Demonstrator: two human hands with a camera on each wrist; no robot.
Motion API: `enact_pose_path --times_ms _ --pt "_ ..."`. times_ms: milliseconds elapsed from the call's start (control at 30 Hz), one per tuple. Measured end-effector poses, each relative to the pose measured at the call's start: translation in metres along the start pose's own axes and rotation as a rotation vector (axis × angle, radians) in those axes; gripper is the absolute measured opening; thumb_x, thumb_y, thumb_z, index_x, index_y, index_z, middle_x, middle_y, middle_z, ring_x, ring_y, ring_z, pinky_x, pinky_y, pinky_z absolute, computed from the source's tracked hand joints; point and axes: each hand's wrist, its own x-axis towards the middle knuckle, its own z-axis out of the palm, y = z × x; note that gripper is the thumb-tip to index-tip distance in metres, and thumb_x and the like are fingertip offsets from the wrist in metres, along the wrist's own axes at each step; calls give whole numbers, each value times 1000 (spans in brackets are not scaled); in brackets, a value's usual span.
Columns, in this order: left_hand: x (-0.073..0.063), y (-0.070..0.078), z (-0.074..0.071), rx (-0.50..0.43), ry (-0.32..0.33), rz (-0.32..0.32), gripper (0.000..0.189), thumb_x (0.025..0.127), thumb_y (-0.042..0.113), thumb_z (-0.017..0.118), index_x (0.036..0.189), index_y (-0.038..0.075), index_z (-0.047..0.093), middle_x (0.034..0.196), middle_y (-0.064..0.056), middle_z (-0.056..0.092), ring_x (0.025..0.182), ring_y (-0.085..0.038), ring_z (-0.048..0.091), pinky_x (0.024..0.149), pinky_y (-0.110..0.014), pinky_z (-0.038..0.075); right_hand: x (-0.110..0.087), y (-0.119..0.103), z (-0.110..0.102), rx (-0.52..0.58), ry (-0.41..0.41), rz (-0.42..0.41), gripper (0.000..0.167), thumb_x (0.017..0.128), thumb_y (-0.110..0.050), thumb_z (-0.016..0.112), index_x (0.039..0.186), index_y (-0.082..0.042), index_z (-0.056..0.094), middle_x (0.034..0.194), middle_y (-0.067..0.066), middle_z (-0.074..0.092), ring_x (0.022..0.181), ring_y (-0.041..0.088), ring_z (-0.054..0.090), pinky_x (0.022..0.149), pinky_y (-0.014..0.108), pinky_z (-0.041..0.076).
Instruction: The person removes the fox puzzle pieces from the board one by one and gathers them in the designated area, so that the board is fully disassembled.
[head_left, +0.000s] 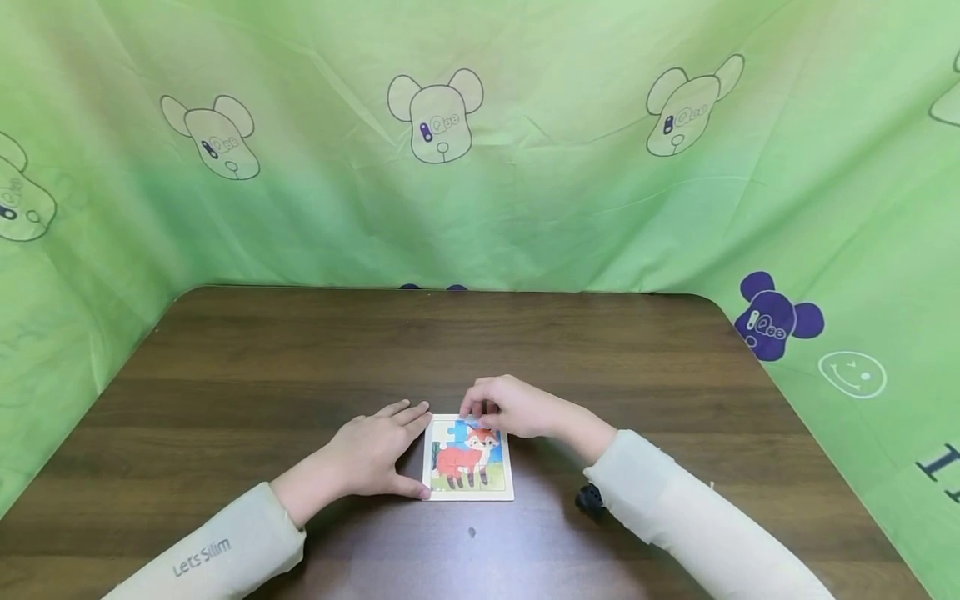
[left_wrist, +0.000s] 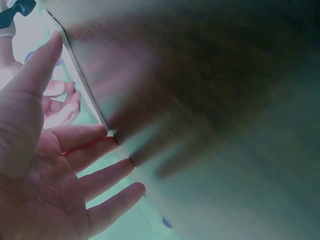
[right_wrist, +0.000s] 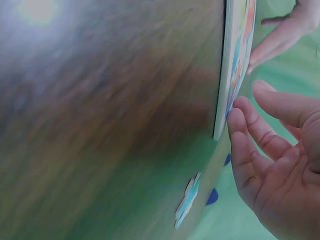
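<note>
A square jigsaw puzzle (head_left: 467, 467) with a fox picture lies flat on the table in a pale frame. At the upper left of the picture is a plain pale patch. My left hand (head_left: 371, 454) rests at the frame's left side, fingers straight and spread, with its thumb at the lower left corner. My right hand (head_left: 517, 406) is over the puzzle's top edge, fingers bent and fingertips on the picture. In the right wrist view its thumb stands apart from the fingers, and no piece shows between them. A loose puzzle piece (right_wrist: 187, 201) lies on the table beyond the frame.
The brown wooden table (head_left: 300, 350) has rounded far corners. A green cloth (head_left: 525, 217) with printed bear heads hangs behind it and along both sides. A small black object (head_left: 590, 501) sits under the right cuff.
</note>
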Motion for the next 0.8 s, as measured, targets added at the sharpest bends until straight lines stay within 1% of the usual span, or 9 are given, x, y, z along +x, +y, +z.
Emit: enact_pose_path --times_ms 100,333,500,633,800 --pt "1 -1 0 3 3 4 101 74 67 75 148 6 45 157 -9 42 145 -33 40 99 -55 51 5 -2 2 -26 -35 -20 20 89 1 67 106 -9 71 91 5 61 77 6 54 74 21 49" --pt "1 -1 1 4 -1 5 101 73 68 75 148 6 45 157 -9 42 145 -34 40 99 -55 51 10 -6 4 -60 -139 7 30 89 -1 69 116 -14 69 95 4 54 80 12 50 74 20 43" --pt "2 -2 2 13 10 21 101 73 67 75 148 5 46 157 -10 43 144 -35 41 99 -53 51 7 -10 3 -97 -157 -29 28 91 -5 69 117 -15 67 99 5 55 90 17 56 80 23 47" --pt "2 -2 2 18 13 26 101 73 67 75 148 5 46 156 -11 43 143 -35 42 99 -53 52 8 -11 3 -128 -171 -34 27 92 -6 69 117 -15 66 101 5 55 97 19 58 84 26 49" --pt "2 -2 3 15 11 22 102 73 68 75 148 5 46 156 -11 43 144 -35 41 98 -54 52 12 -11 2 -136 -206 -21 29 90 -3 69 116 -16 64 101 5 54 96 19 56 82 25 47"
